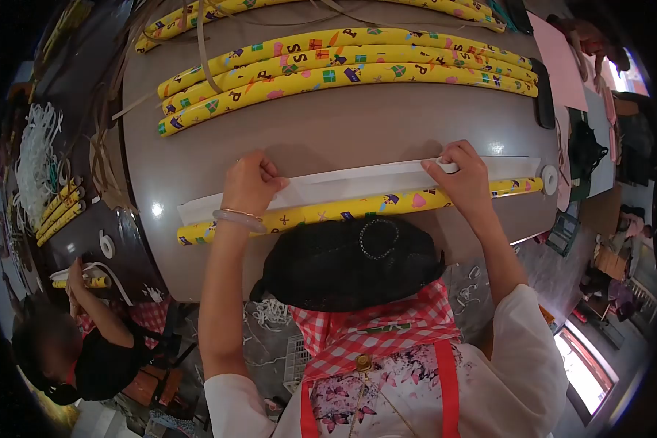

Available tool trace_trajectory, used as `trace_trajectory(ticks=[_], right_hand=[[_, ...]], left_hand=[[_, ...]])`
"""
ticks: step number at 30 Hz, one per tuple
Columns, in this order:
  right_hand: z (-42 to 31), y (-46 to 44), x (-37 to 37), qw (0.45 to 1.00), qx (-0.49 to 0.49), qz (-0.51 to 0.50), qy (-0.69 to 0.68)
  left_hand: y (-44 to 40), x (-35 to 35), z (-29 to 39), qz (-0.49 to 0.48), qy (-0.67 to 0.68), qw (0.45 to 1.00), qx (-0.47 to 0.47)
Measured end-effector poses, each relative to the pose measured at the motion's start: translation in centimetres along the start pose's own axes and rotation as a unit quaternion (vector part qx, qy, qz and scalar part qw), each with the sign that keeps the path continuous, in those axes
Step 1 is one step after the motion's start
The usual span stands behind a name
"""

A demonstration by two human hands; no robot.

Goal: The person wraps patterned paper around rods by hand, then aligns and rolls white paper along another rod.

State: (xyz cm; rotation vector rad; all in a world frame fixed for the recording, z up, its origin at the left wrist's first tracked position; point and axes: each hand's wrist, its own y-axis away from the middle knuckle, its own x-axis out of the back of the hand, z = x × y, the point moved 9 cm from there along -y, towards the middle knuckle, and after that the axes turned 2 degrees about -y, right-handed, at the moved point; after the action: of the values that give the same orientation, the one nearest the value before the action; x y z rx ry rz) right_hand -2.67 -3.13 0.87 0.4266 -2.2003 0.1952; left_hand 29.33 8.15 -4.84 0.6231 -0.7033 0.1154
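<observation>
A long white strip (350, 179) lies across the table just beyond a yellow patterned roll (328, 212). My left hand (254, 181) is closed at the strip's edge, left of its middle, with thumb and fingertips pressed together on it. Toward the right, my right hand (460, 173) pinches a small white piece by the strip; whether it is part of the strip is hard to tell. The yellow roll runs beneath both wrists. A white tape ring (549, 179) stands at the roll's right end.
Several yellow rolls (343, 73) lie across the far side of the table (343, 131), with brown ribbons (202, 51) over some. A black object (544, 95) sits at their right ends. At left, a co-worker (87, 328) handles a small roll beside white shreds (36, 160).
</observation>
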Motion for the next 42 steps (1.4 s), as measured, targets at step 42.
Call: trace_trajectory(ticks=[42], right_hand=[[0.4, -0.1, -1.0, 0.999, 0.001, 0.003, 0.037]], left_hand=[[0.2, 0.2, 0.8, -0.001, -0.010, 1.000, -0.022]])
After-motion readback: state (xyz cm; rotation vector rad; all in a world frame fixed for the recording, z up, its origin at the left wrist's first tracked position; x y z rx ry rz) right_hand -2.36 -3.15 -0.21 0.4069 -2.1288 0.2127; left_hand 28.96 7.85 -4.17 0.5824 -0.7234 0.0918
